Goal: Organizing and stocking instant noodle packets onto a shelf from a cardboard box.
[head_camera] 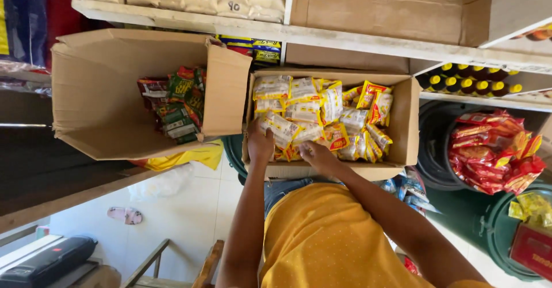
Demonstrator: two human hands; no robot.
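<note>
An open cardboard box (405,121) in front of me is full of small yellow and white snack packets (322,112). My left hand (260,144) is at the box's near left corner, its fingers closed around one white and yellow packet (280,128). My right hand (315,153) lies palm down on the packets at the near middle, fingertips tucked among them. Whether it grips one is hidden. Both forearms reach up from my yellow shirt.
A larger cardboard box (98,92) to the left holds green and red packets (179,104). Wooden shelves above carry sacks and a carton. To the right are dark bottles with yellow caps (468,81) and a dark bin of red packets (494,150). A green drum stands below it.
</note>
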